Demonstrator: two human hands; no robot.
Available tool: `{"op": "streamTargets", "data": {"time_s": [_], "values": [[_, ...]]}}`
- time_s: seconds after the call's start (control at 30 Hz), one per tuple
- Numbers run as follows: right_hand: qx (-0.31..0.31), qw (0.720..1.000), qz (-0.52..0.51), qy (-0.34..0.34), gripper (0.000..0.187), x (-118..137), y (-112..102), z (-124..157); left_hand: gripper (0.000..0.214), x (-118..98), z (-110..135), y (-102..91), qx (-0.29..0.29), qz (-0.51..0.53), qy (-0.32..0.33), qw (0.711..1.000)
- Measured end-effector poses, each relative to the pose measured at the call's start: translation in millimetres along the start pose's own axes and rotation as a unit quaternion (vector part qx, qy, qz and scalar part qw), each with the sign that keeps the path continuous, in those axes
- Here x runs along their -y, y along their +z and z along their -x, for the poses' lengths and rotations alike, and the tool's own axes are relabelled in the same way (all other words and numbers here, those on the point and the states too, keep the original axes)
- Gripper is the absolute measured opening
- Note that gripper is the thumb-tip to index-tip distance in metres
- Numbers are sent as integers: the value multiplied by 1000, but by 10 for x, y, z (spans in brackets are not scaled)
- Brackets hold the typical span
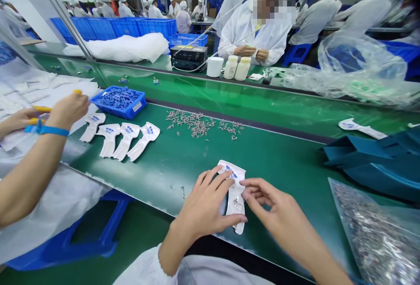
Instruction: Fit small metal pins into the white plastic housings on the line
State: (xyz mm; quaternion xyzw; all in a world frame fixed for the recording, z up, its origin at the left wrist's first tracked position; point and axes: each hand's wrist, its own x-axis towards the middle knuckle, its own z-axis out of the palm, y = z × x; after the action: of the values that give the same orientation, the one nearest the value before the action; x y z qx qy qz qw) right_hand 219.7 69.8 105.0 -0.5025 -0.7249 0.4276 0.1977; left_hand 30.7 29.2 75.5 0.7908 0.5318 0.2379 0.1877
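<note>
In the head view, the left hand (205,202) is lying open, fingers spread, across a white plastic handle (235,205) on the green table (278,154), partly hiding its blue pieces (231,172). The right hand (280,206) is curling at the handle's right edge; whether it is gripping anything, I cannot tell. A bag of small metal parts (377,232) is running out of frame. A blue tray (114,109) is bearing a label (137,106), its writing too small to read.

Left hand (204,202) on white part (235,210) (blue pieces (231,171) inside), right hand (278,204) at its edge, metal bits (196,124) beyond
</note>
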Motion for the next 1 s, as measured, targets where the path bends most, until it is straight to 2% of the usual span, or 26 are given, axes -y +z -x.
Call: {"op": "streamTargets", "data": {"time_s": [0.13,0.27,0.37,0.57,0.7,0.9,1.0], "values": [[-37,999,0,21,29,-164,224,120,68,-9,-2,26,-1,-17,-7,1000],[-60,997,-31,26,32,-277,305,135,65,-8,-1,26,0,-26,-5,1000],[-54,997,-54,28,32,-313,325,160,65,-6,-5,26,-4,-26,-5,1000],[-75,997,23,-6,27,-272,344,200,62,-3,-12,44,-8,-25,-4,1000],[-74,996,34,-31,25,-265,334,207,63,-4,-18,40,0,-32,-8,999],[-57,997,37,33,28,-293,312,160,82,-12,-25,13,24,-38,0,999],[-36,998,39,40,25,-234,281,109,89,-7,-25,17,31,-47,3,998]]}}
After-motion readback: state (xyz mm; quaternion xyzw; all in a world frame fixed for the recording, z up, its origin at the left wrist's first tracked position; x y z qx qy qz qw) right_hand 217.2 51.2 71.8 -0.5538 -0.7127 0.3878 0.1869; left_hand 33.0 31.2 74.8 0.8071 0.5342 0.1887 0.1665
